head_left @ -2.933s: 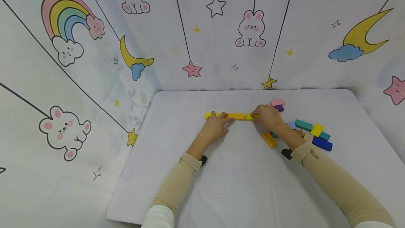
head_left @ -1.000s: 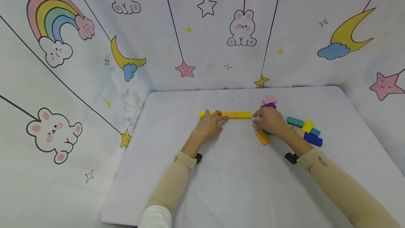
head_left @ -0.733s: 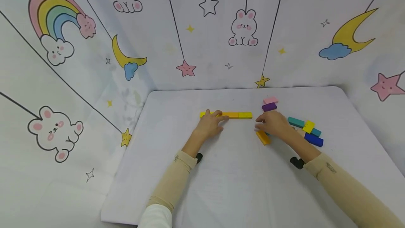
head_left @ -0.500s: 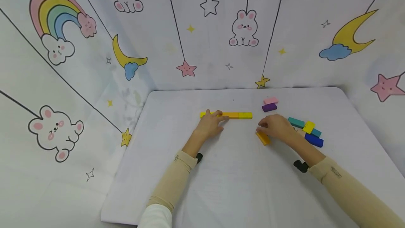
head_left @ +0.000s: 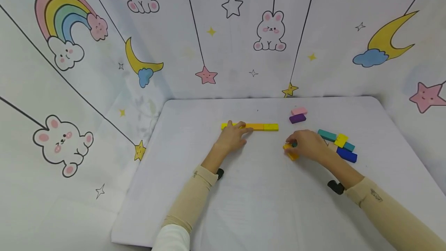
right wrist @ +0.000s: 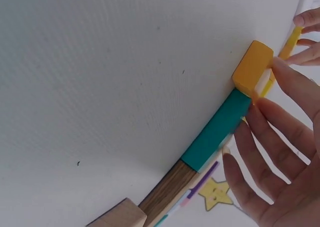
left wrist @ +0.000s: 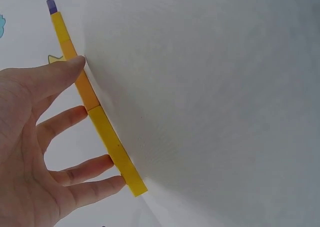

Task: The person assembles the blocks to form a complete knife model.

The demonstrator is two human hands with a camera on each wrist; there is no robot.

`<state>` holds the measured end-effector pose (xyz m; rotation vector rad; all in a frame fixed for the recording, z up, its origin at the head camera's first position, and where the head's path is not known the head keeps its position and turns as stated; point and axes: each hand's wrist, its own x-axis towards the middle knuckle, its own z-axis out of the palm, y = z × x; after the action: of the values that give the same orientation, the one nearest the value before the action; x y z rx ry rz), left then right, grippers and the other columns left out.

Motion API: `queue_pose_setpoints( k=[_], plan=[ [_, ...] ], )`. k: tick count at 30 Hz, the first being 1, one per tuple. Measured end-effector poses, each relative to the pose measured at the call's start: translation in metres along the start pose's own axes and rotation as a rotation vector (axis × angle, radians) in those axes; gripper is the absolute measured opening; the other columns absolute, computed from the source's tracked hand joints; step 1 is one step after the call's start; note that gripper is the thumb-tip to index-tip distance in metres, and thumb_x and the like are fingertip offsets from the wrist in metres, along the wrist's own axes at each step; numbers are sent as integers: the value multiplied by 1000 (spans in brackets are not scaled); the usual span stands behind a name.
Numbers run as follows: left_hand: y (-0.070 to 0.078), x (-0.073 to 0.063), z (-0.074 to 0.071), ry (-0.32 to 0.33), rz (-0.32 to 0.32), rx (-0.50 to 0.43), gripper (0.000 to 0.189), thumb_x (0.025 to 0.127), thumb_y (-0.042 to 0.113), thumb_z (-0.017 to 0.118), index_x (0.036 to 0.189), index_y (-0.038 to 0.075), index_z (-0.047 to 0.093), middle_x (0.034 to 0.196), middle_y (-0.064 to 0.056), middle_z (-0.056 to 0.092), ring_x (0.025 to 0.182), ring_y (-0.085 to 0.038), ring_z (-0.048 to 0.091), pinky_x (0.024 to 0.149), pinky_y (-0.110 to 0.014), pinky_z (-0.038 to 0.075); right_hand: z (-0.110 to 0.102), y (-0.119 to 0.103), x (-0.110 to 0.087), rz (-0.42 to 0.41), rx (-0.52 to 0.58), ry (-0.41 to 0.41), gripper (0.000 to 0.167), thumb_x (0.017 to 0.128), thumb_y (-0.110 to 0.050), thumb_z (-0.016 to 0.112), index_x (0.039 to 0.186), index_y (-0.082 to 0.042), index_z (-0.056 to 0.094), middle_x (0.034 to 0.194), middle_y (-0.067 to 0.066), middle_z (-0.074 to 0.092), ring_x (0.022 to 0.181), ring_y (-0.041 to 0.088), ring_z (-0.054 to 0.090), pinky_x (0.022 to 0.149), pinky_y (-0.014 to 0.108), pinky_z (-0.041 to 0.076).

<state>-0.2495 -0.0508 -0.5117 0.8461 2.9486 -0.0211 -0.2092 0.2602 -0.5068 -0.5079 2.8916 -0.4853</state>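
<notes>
A straight row of blocks lies on the white table, with a yellow block [left wrist: 117, 151] at the left, an orange block [head_left: 257, 127] in the middle and another yellow block [head_left: 271, 127] at the right. My left hand [head_left: 230, 138] rests over the row, thumb on the orange part and fairly straight fingers touching the side of the yellow one. My right hand [head_left: 308, 144] is at a separate orange block [right wrist: 254, 67], thumb and index fingertips right at its edge and the other fingers loosely bent. A teal block [right wrist: 215, 132] adjoins this orange block, partly hidden by the hand in the head view.
Behind the right hand lie a pink block [head_left: 299, 110] and a purple block [head_left: 297, 118]. To its right are a teal block [head_left: 326, 134], a yellow block [head_left: 341, 140] and a blue block [head_left: 347, 155]. A brown block [right wrist: 170, 187] continues from the teal one.
The right hand pushed the right-hand yellow block against the row, let go, and moved right and nearer to the loose orange block. The left hand stays on the row.
</notes>
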Motion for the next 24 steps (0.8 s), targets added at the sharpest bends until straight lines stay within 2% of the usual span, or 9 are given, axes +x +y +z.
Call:
queue_pose_setpoints(
  k=[7, 11, 18, 24],
  plan=[
    [0, 0, -1, 4, 0, 6, 52, 104, 35, 65, 154, 38, 52, 157, -1, 48, 120, -39, 53, 89, -39, 54, 4, 3, -6, -26, -22, -4, 47, 84, -46, 87, 117, -13, 79, 87, -8, 71, 76, 14, 57, 68, 31, 50],
    [1, 0, 0, 19, 9, 4, 51, 103, 34, 66, 153, 36, 53, 155, -2, 49, 118, -38, 53, 90, -39, 54, 6, 4, -8, -26, -17, 14, 46, 83, -44, 88, 118, -14, 80, 84, -8, 68, 74, 14, 56, 66, 29, 48],
    [0, -1, 1, 23, 9, 0, 52, 103, 34, 66, 154, 37, 52, 155, -2, 49, 115, -36, 53, 90, -38, 52, 7, 1, -6, -46, 14, 5, 44, 85, -38, 87, 119, -12, 78, 92, -3, 72, 77, 14, 60, 66, 29, 52],
    [0, 1, 1, 23, 9, -3, 52, 103, 33, 66, 154, 37, 52, 155, -2, 49, 116, -36, 53, 92, -39, 51, 7, -2, -2, -8, 57, -6, 41, 87, -36, 87, 117, -11, 75, 97, 1, 74, 77, 14, 62, 66, 27, 53]
  ],
)
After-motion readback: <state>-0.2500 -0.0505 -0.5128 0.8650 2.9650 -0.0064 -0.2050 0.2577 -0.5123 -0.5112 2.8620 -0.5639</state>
